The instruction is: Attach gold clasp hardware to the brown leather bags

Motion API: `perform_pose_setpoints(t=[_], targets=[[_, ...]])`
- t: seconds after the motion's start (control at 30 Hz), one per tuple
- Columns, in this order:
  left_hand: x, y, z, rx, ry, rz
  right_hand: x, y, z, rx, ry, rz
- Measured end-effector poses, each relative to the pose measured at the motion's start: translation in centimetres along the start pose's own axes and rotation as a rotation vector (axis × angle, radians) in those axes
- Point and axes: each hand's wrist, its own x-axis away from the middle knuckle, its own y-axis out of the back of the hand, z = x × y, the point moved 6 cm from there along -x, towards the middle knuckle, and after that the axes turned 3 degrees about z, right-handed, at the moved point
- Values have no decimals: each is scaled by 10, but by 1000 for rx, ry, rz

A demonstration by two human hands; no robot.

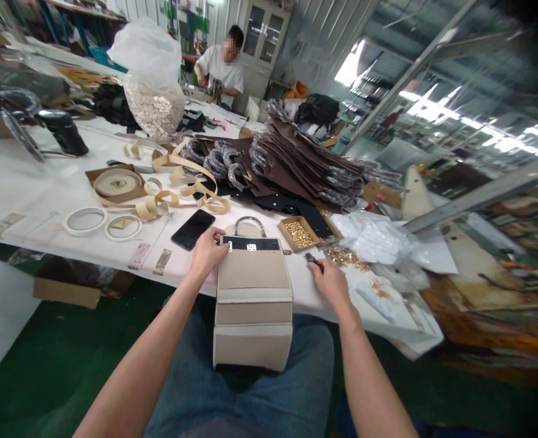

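A beige bag panel (pixel 255 271) lies over the table edge and hangs down toward my lap. At its top are a black strip (pixel 264 244), small silvery-white plates (pixel 251 247) and a plastic-wrapped handle (pixel 250 219). My left hand (pixel 208 250) grips the panel's upper left corner, its fingertips beside one of the plates. To the right of the panel, my right hand (pixel 332 283) is closed around a small dark tool (pixel 313 260) just above the tabletop; its kind is unclear. A cardboard box of small gold-coloured metal parts (pixel 299 233) sits near the tool.
A black phone (pixel 193 230) lies left of the panel, with tape rolls (pixel 85 221) farther left. Brown bag pieces (pixel 296 158) are piled behind. Loose gold parts (pixel 348 258) and clear plastic bags (pixel 378 234) lie at right. Across the table, a person (pixel 225 67) works at a machine.
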Motion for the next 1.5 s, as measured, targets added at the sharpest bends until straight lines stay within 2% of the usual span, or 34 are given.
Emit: perform_pose_setpoints(t=[0.07,0.13,0.2,0.27,0.33,0.43,0.5,0.57,0.67,0.8,1.0,1.13,1.3,1.5], targets=[[-5,-2,3,52,23,53,4,18,10,-249,-51,-124],[-11,-4,7,89,49,94,9,41,35,-623,-37,-239],[-14,-5,10,90,76,95,10,62,78,-984,69,-300],[-16,-6,12,82,100,81,6,69,135,-1239,148,-223],[-16,-6,13,101,115,80,1,62,194,-1391,170,-102],[-17,-7,14,201,143,112,-4,35,271,-1507,198,34],[-19,-6,14,259,164,137,-6,12,305,-1530,198,86],[-21,-5,13,284,179,164,-8,-7,327,-1525,205,81],[-25,-5,12,299,196,196,-10,-26,341,-1469,230,7],[-24,-5,13,340,196,194,-8,-44,346,-1360,252,-46],[-22,-9,19,455,150,236,-11,-62,344,-1247,245,-58],[-23,-10,22,424,113,219,-13,-70,347,-1205,284,-74],[-18,-6,13,260,68,100,-14,-72,351,-1142,302,-59],[-13,-5,8,257,30,85,-5,-59,326,-1425,186,-95]])
